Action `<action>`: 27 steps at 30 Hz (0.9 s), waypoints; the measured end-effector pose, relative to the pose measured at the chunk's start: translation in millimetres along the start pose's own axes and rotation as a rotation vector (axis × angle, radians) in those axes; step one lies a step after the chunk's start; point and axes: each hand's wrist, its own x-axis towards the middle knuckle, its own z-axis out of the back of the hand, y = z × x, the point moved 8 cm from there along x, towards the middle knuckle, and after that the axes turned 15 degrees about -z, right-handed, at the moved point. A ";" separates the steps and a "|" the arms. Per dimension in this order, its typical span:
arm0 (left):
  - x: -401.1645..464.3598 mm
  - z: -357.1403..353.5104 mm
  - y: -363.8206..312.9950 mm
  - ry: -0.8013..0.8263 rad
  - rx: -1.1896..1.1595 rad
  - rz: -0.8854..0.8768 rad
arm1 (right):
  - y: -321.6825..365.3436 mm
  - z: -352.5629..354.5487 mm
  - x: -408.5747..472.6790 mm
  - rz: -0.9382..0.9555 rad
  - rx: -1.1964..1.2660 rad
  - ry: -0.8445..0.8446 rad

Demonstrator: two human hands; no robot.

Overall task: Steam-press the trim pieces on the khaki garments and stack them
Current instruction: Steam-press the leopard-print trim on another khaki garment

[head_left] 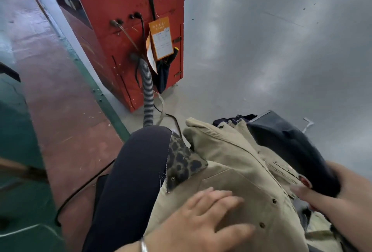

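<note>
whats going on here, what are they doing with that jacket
A seated person has a khaki garment spread over their lap. The left hand lies flat on it with straight fingers, while the right hand touches its snap-studded edge beside dark fabric. A leopard-print trim piece is folded outward. A red machine with a grey hose stands ahead.

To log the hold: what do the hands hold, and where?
Nothing is gripped. Left hand lies flat on the khaki jacket; right hand touches its button edge with straight fingers.

We see a grey glossy floor [271,46] catching light, a red cabinet [128,36] with a ribbed grey hose [148,98], and red-and-green painted floor strips [66,115] beside it.
</note>
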 end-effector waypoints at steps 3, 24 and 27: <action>-15.4 10.6 7.4 -0.002 0.105 0.006 | 30.8 -12.6 -11.5 0.085 -0.071 0.012; -82.1 186.0 83.5 -0.392 0.459 0.442 | 59.4 -13.9 -9.5 0.086 0.017 0.028; -97.1 134.7 54.0 -0.191 0.359 0.403 | 67.9 -13.9 -13.1 0.099 -0.038 0.045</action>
